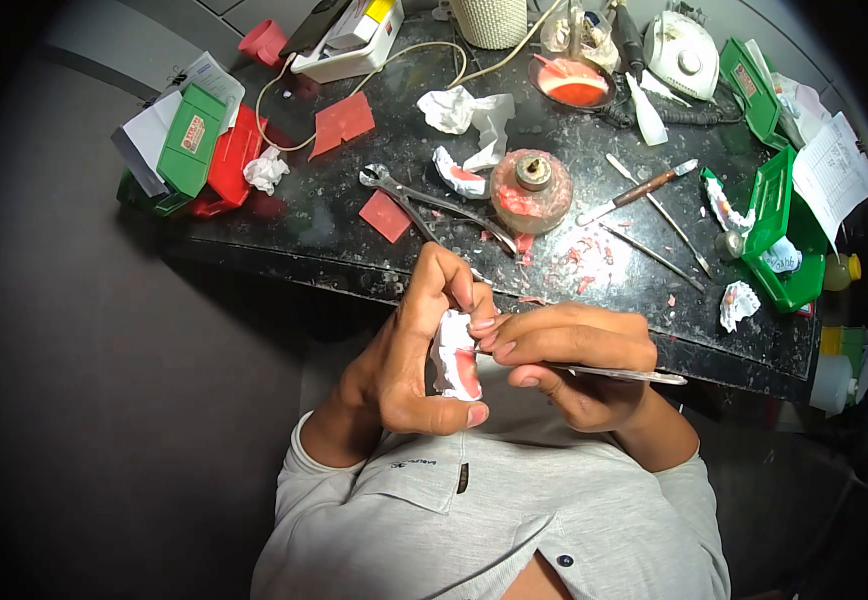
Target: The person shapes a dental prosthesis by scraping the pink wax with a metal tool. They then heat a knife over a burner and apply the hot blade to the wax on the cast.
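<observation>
My left hand (pixel 404 370) is closed round a white plaster dental model (pixel 452 340), thumb at its lower end and fingers at the top. Pink wax (pixel 467 372) covers part of the model's right side. In my right hand (pixel 584 355) is a slim metal wax carving tool (pixel 634 375), pinched between thumb and fingers. Its handle sticks out to the right, and its tip reaches the model close to the pink wax. Both hands are held in front of my chest, just short of the bench edge.
On the black bench (pixel 334 230) stand a spirit burner (pixel 532 190), pliers (pixel 434 205), a wooden-handled knife (pixel 644 190) and thin metal tools (pixel 659 215). Pink wax sheets (pixel 386 215) lie to the left. Green boxes (pixel 784 240) stand at the right, beside another plaster piece (pixel 739 305).
</observation>
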Available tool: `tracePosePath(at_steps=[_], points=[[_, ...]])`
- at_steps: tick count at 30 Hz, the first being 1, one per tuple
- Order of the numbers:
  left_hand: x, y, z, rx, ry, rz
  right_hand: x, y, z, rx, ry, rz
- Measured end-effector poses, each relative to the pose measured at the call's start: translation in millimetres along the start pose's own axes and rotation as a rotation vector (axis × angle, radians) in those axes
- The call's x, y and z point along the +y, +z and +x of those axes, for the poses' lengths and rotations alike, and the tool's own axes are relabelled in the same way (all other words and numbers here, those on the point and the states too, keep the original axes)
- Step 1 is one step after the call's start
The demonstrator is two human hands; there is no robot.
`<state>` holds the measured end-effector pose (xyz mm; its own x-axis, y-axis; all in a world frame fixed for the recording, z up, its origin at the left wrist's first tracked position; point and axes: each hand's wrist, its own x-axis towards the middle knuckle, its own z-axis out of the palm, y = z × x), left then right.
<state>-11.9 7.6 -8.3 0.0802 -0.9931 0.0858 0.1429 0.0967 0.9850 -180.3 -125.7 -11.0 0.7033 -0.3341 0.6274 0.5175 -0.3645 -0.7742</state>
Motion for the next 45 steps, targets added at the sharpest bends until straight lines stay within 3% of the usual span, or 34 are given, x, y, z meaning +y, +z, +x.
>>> tracePosePath(at_steps=[7, 15, 22, 33, 36, 45], points=[[2.3, -3.5, -0.7, -0.053, -0.014, 0.011, -0.5, -2.7, 1.3, 0.010, 0.022, 0.026], [9.5, -2.2, -3.0, -0.076, -0.221, -0.058, -2.9, -3.6, 1.6, -0.029, 0.042, 0.047], [7.0, -3.2, -2.7, -0.094, -0.215, -0.057, -2.6, -2.7, 0.7, -0.031, 0.038, 0.051], [-0.7, -2.7, 1.7, -0.186, -0.121, -0.300, -0.5, 5.4, -6.1, -0.013, -0.027, -0.041], [3.9, -0.1, 1.8, -0.111, -0.114, -0.283, 1.8, 6.3, -8.2, 0.017, -0.095, -0.120], [-8.1, -5.3, 0.4, -0.123, -0.020, -0.172, -0.4, 7.9, -8.1, 0.049, -0.040, -0.084]])
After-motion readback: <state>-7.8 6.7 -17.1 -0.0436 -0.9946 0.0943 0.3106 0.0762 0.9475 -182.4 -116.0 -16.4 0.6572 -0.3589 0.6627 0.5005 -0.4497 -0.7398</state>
